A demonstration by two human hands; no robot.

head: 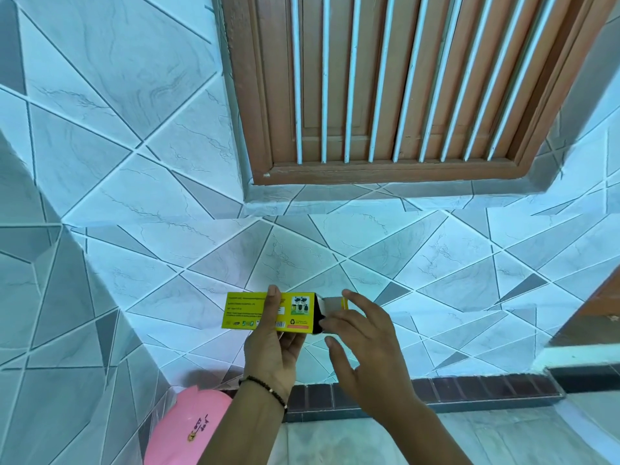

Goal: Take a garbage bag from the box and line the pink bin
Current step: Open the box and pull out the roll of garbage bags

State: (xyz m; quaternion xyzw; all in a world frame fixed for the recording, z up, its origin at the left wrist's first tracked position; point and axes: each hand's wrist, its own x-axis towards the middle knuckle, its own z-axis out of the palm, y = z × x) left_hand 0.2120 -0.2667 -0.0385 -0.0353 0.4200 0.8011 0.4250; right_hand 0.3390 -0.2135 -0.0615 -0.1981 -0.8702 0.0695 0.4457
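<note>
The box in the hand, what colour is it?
Yellow box, with an orange strip along its bottom edge; head view.

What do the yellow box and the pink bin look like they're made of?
The yellow box looks like thin printed cardboard with a slight gloss: its open end flap shows a plain grey inside. The pink bin looks like smooth moulded plastic, judging by its rounded shape and even, soft sheen.
</note>
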